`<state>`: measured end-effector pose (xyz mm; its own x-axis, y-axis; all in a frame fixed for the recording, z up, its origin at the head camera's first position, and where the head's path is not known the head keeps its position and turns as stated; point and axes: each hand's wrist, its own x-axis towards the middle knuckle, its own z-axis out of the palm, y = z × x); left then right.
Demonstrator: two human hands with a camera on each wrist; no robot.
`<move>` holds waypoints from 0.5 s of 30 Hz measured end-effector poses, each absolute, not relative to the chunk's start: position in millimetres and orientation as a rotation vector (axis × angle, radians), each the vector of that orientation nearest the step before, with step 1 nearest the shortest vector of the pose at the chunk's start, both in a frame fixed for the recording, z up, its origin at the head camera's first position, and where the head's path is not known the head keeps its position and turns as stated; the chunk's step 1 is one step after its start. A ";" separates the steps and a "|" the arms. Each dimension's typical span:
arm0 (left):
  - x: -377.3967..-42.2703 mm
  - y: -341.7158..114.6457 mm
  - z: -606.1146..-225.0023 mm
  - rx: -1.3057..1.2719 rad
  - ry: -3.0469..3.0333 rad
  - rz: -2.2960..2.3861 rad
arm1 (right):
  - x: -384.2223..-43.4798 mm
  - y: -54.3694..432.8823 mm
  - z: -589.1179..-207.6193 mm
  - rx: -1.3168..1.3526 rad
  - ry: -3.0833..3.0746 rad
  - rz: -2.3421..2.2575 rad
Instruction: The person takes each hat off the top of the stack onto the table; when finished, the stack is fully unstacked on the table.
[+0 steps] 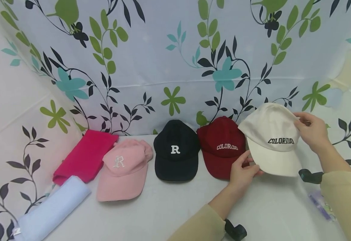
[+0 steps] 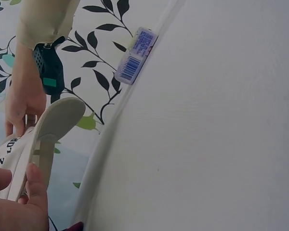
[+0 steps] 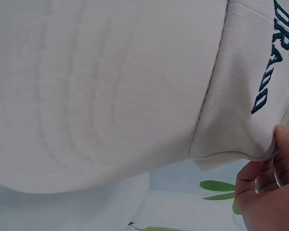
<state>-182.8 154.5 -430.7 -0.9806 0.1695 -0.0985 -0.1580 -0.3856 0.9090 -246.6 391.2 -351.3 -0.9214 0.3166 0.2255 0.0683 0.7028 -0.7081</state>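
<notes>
A white cap (image 1: 270,134) with dark COLORADO lettering is held up at the right of the head view, its brim tilted downward. At the left edge of the brim, my left hand (image 1: 244,172) pinches it between thumb and fingers. My right hand (image 1: 312,132) grips the lower edge of the crown on the other side; in the right wrist view its thumb (image 3: 285,142) lies over the fabric, with fingers beneath. Right beside the white cap is a dark red cap (image 1: 222,144), also lettered COLORADO, partly covered by my left hand.
A black cap (image 1: 177,150) and a pink cap (image 1: 125,167) continue the row leftward. Farther left lie a folded hot-pink cloth (image 1: 86,155) and a rolled light-blue cloth (image 1: 53,209). A small purple-labelled packet (image 2: 136,55) lies near the right sleeve. Leaf-patterned fabric (image 1: 151,63) hangs behind.
</notes>
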 end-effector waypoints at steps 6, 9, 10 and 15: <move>-185.1 166.4 -435.7 -0.040 1.638 2.423 | -250.0 397.3 -358.4 -0.373 -2.594 1.074; -185.8 170.6 -436.3 -0.056 1.645 2.401 | -251.3 401.6 -363.5 -0.418 -2.591 1.094; -186.3 171.9 -436.0 -0.063 1.645 2.395 | -251.5 402.9 -364.7 -0.431 -2.589 1.097; -189.7 175.5 -435.6 -0.061 1.688 2.344 | -254.1 405.5 -367.1 -0.481 -2.585 1.087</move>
